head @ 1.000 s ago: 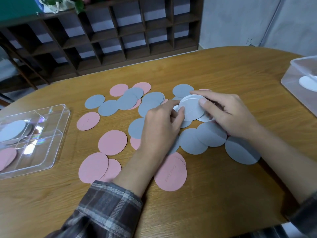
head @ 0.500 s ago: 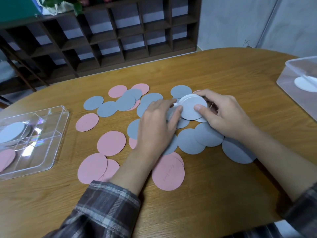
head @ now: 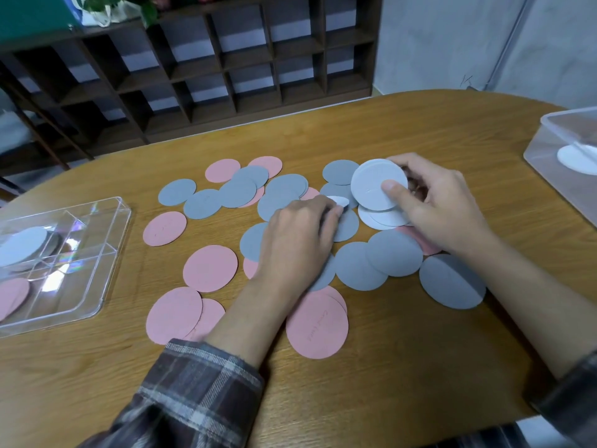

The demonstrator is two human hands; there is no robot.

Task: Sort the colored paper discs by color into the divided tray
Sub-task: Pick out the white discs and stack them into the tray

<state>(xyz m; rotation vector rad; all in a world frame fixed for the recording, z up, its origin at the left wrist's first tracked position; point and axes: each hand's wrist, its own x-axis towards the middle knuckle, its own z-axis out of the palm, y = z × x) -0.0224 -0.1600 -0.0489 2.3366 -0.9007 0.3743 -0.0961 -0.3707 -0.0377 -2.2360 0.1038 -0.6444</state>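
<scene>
Now the right hand grips a white disc held up at a tilt, thumb pressed on its face and fingers curled behind it; more white discs lie just under it on the table; the left hand has its fingers curled, pinching the edge of a second white disc (only a tilted sliver shows); pink discs and grey discs lie scattered and overlapping around both hands; well to the left sits the clear divided tray, with a pale disc in a far compartment and pink ones in a nearer one; a clear box stands at the right edge.
</scene>
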